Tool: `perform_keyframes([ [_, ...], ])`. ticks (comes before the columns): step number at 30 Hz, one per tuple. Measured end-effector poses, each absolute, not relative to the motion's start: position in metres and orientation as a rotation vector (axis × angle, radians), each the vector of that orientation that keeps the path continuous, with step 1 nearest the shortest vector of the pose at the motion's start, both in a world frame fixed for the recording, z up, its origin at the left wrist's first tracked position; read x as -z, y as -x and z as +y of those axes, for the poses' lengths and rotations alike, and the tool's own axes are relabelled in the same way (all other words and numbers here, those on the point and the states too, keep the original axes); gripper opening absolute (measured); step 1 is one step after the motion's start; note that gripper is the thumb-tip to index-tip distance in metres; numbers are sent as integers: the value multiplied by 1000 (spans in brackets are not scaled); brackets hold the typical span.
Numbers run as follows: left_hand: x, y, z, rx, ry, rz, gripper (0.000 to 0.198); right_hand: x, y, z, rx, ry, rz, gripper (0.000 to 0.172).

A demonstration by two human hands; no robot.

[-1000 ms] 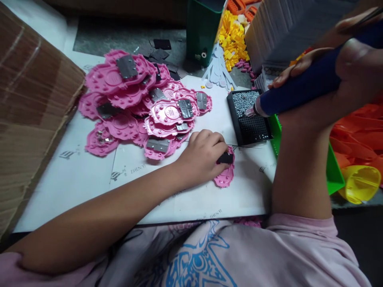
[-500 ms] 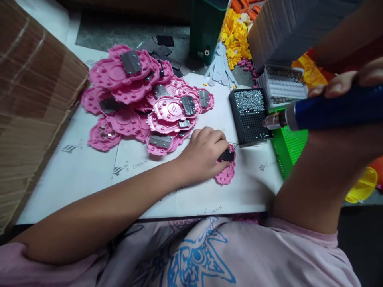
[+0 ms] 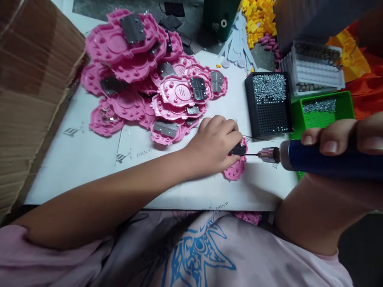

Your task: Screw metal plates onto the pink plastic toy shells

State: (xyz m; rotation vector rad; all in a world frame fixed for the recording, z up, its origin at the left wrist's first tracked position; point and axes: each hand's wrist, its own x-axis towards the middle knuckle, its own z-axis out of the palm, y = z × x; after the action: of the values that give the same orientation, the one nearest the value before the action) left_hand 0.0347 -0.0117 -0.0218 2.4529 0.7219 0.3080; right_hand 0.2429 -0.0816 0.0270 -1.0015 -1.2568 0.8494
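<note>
My left hand [image 3: 217, 145] is closed on a pink plastic casing [image 3: 235, 172], its fingers and thumb at a black plate [image 3: 238, 149] on the part. The casing lies on the white-covered table, partly hidden under the hand. In my right hand [image 3: 344, 135] is a blue electric screwdriver [image 3: 326, 157], fingers wrapped round its body. Its thin bit points left, and the tip appears at the edge of the black plate; whether it touches a screw I cannot make out. Left of the hand, a heap of pink casings [image 3: 125, 67] with dark plates is piled up.
A black tray of screws [image 3: 254, 115] and a green tray [image 3: 348, 105] with screws stand at right, beside stacked clear trays [image 3: 320, 71]. Yellow parts [image 3: 260, 20] and grey strips [image 3: 237, 44] lie behind. A cardboard box [image 3: 38, 87] borders the left side.
The screwdriver has come down from beside the black screw tray to the casing under my left hand. My left hand still holds the casing. The camera view has shifted slightly.
</note>
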Motion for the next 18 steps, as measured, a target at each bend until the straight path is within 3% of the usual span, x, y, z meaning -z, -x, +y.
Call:
perform_keyframes([
  [3,23,-35,-12,-313,-2455,724,27,-29,-238,-79,-908,879,-1274,32],
  [6,24,-35,-12,-324,-2458,725,26,-26,-241,-79,-909,898,-1250,18],
  [12,24,-35,-12,-340,-2459,717,25,-24,-250,-80,-938,881,-1330,23],
  [18,24,-35,-12,-343,-2461,714,25,-31,-240,-77,-880,939,-1346,63],
])
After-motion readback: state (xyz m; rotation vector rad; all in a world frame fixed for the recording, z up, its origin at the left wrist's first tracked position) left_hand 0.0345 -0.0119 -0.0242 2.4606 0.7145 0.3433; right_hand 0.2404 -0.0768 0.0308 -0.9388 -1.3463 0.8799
